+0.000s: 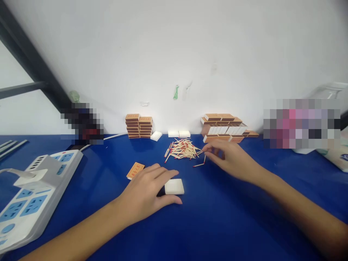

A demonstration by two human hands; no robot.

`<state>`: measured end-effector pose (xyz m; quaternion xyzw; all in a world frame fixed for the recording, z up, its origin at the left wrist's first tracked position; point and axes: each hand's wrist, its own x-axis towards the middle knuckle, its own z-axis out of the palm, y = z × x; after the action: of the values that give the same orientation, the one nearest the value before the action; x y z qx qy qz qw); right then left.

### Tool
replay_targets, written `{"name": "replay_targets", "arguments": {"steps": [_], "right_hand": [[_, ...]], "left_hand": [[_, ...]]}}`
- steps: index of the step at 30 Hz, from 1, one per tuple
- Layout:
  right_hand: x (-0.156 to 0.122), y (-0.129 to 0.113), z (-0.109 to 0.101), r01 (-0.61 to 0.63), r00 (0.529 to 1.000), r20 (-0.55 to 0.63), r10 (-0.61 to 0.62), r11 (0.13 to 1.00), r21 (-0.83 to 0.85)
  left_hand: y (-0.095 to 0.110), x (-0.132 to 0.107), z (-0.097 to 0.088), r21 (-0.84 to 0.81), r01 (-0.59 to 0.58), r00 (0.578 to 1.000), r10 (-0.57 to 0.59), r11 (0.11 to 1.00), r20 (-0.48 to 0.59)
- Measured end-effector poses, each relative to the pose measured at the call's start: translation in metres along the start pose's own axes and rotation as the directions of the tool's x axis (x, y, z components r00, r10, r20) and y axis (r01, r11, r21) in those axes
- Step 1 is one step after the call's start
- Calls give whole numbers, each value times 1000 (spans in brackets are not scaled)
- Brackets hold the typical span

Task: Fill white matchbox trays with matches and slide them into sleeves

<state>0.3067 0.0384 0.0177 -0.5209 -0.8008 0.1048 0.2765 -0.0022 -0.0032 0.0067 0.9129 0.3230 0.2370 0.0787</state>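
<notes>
My left hand [148, 190] rests on the blue table, fingers closed around a small white matchbox tray [174, 186]. An orange matchbox sleeve [135, 170] lies flat just left of that hand. My right hand [228, 157] reaches toward a loose pile of red-tipped matches [182, 149], its fingers drawn together at the pile's right edge; whether they pinch a match I cannot make out. A single match [198, 165] lies apart below the pile.
Along the wall stand a stack of orange matchboxes [139, 126], several white trays [178, 133] and a larger heap of boxes [224, 127]. A white power strip [32, 188] lies at the left. The table surface [217, 224] is blue.
</notes>
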Motion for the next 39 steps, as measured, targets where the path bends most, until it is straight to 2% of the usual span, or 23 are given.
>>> {"name": "replay_targets", "arguments": {"steps": [2, 4, 8, 13, 18, 22, 27, 31, 35, 39], "right_hand": [[5, 22, -4, 20, 994, 104, -22, 1000, 17], [6, 34, -5, 1, 984, 179, -4, 1000, 15], [3, 39, -5, -44, 962, 271, 45, 999, -11], [-1, 21, -5, -10, 971, 239, 6, 1000, 14], [-7, 2, 3, 38, 946, 321, -45, 999, 31], [-8, 4, 6, 17, 955, 296, -27, 999, 37], [-7, 9, 9, 58, 951, 302, -67, 998, 37], [-7, 6, 8, 31, 952, 305, -34, 999, 14], [-12, -17, 7, 17, 967, 250, -43, 994, 105], [-23, -53, 20, 11, 967, 245, -70, 972, 233]], "left_hand": [[-2, 1, -5, 57, 8, 1000, -8, 998, 4], [-5, 1, -9, 107, 21, 999, -24, 994, 35], [-9, 1, -15, 122, 6, 991, -21, 992, 128], [-12, 2, -13, 99, 22, 986, -38, 995, 163], [-12, 3, -11, 89, 20, 985, -34, 996, 169], [-14, 2, -11, 109, 17, 987, -34, 994, 155], [-16, 1, -11, 116, 14, 987, -32, 993, 156], [-15, 1, -11, 113, 17, 988, -34, 993, 150], [-11, 2, -9, 101, 43, 990, -57, 994, 133], [-10, 3, -8, 92, 65, 991, -75, 994, 109]]}}
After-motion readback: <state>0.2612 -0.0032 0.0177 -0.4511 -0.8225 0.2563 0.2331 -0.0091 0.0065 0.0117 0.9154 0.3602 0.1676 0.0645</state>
